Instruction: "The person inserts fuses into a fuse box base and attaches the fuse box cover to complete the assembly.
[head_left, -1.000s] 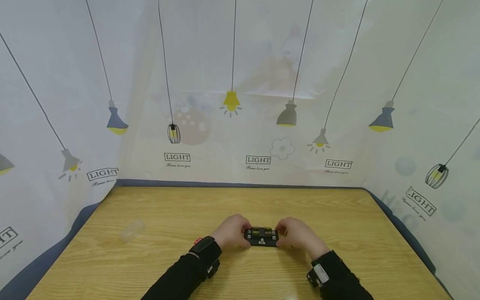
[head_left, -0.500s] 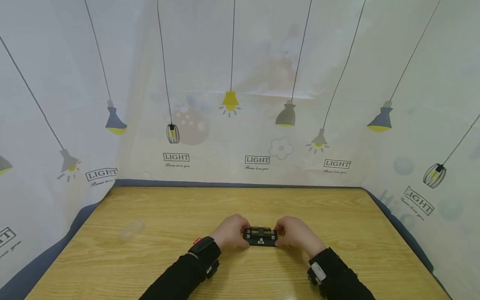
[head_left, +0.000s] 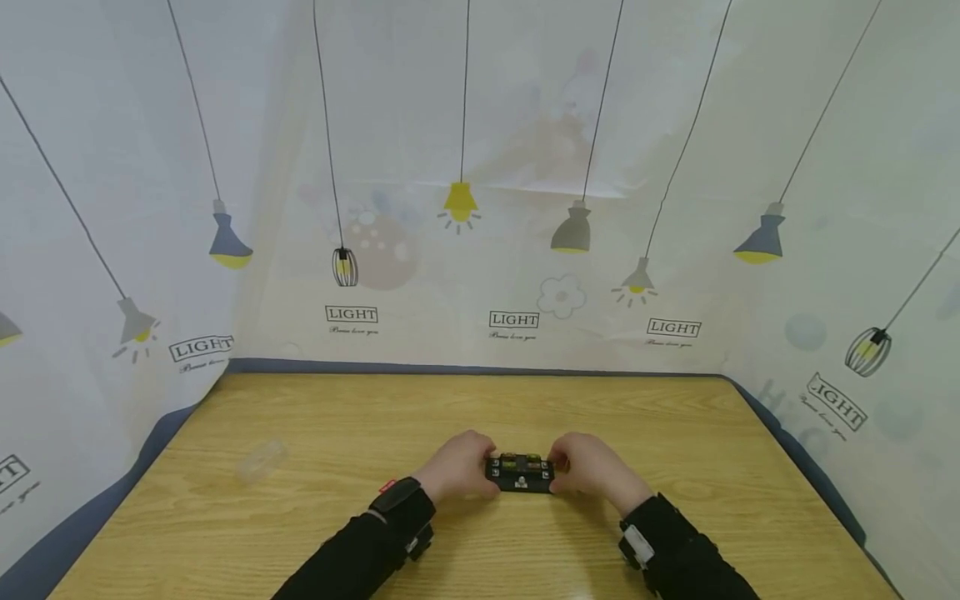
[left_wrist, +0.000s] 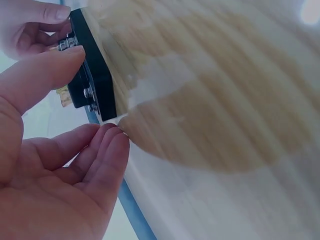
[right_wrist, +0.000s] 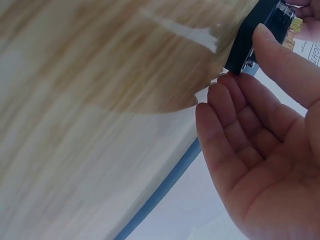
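A small black block [head_left: 521, 483] with bright screw terminals and yellowish see-through pieces on top, like a fuse block, sits at the middle of the table. My left hand [head_left: 459, 467] grips its left end. At its right end my right hand [head_left: 596, 468] does the same. In the left wrist view the left thumb [left_wrist: 67, 65] presses on the block near the screws, with the fingertips by its end. The right wrist view has the right thumb [right_wrist: 265, 35] against the block [right_wrist: 245, 42], the other fingers curved at its corner.
On the left part of the wooden table [head_left: 360, 417] lies a clear plastic piece [head_left: 262, 461], maybe a cover. Sheets printed with lamps [head_left: 461, 200] stand behind and along both sides, above a blue-grey border [head_left: 480, 368].
The left wrist has shifted slightly to the left and its forearm with it. Both hands keep their hold on the block, which stays in place.
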